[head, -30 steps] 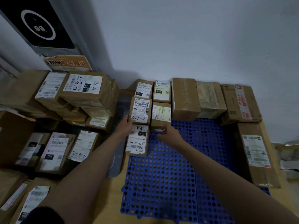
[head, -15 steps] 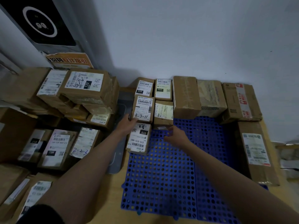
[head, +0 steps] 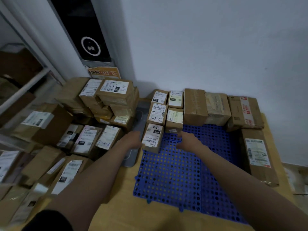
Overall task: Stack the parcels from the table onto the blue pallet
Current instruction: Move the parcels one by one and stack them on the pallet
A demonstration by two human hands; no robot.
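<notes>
**Small parcel set down at pallet's left edge**

Placed label-up on the blue pallet (head: 168, 172), third in a column running back to the wall: a small parcel (head: 152, 138), butted against the handwritten "4-3-11" box (head: 156, 114), probably to keep the row tight and leave the open grid free. Left hand (head: 133, 139) laid against the parcel's left side, fingers fairly straight, seemingly squaring it rather than gripping. Right hand (head: 188, 139) near the right side, apart from the box, fingers loosely extended, holding nothing. Larger cartons ranged along the back and right edges. Many parcels (head: 88, 139) left heaped on the table to the left, so far from finished, by the look of it.
</notes>
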